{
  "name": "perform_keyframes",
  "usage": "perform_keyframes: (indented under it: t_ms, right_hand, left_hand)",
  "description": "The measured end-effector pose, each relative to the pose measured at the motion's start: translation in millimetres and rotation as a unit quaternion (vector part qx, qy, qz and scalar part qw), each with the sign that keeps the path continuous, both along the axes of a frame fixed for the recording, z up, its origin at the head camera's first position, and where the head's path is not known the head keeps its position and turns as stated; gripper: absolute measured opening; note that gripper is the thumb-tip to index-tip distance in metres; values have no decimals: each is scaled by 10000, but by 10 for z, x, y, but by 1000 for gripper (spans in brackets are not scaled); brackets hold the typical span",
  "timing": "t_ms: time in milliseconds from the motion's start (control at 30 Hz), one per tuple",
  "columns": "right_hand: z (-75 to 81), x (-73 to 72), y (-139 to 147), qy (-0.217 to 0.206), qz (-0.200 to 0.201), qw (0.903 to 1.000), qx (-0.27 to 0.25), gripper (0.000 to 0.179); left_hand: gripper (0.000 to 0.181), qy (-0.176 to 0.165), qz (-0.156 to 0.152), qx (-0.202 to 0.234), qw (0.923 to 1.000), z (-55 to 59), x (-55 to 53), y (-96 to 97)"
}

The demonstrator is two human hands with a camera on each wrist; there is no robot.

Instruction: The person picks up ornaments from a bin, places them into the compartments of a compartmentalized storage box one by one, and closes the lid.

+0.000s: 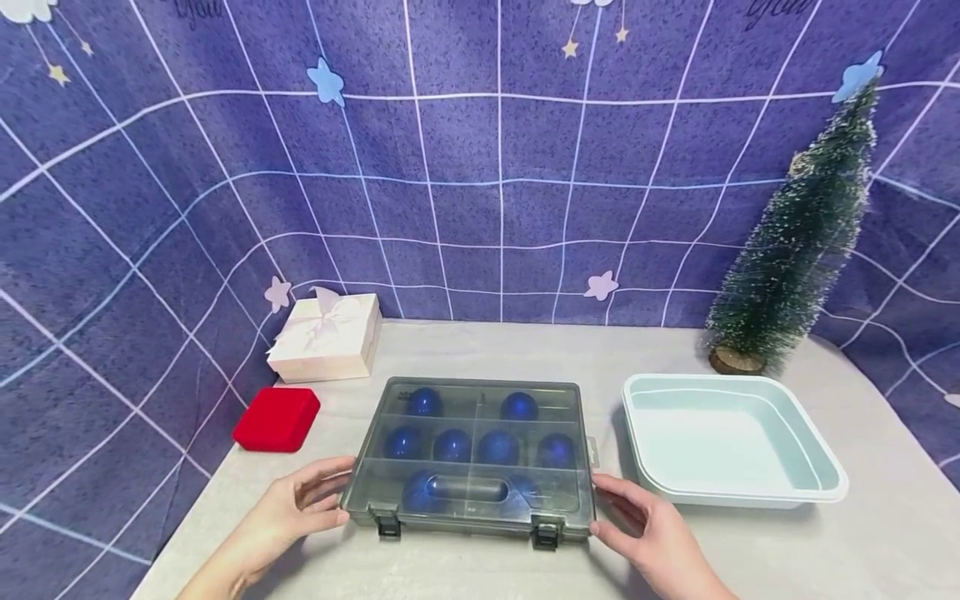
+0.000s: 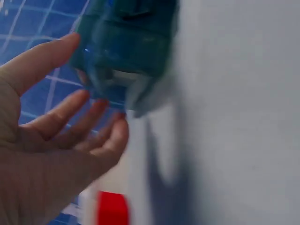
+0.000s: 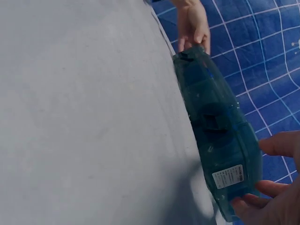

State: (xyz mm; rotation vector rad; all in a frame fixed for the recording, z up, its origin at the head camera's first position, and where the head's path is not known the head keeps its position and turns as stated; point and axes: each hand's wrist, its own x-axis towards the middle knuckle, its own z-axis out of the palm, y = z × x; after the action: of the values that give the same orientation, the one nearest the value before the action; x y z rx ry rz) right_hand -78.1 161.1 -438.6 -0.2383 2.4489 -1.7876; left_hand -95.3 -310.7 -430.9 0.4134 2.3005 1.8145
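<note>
A smoky transparent divided storage box (image 1: pixel 472 462) lies on the table with its lid down and two black latches on the front. Several shiny blue balls (image 1: pixel 452 446) sit in its compartments. My left hand (image 1: pixel 288 512) is at the box's left side, fingers relaxed and spread; in the left wrist view its fingertips are at the box's end, and contact is unclear. On the opposite side, my right hand (image 1: pixel 645 529) has its fingertips against the box's right end. A white label (image 3: pixel 228 176) shows on the box in the right wrist view.
A pale blue plastic tray (image 1: pixel 731 496) stands right of the box. Behind it rises a small artificial pine tree (image 1: pixel 795 242). At the left are a red box (image 1: pixel 277 419) and a white gift box with a ribbon (image 1: pixel 330 337). A purple grid-patterned cloth (image 1: pixel 465 208) hangs behind.
</note>
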Motion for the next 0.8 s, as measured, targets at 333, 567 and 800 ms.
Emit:
perform_keyframes:
  t_ms: [333,567,800]
  right_hand:
    - [-97,31,191,-1215,453,9855,-1095,34]
    - [-193,12,294,-2684,1534,9264,-2150,32]
    - [-239,23,211,-3177,2413,8708,-2872,45]
  left_hand:
    - [76,3009,335,-2536,9187,392,39,660]
    - [67,3594,-1137,-3032,8752,425,59,1197]
    - [71,3240,-2262,-3653,8429,382,43,1512]
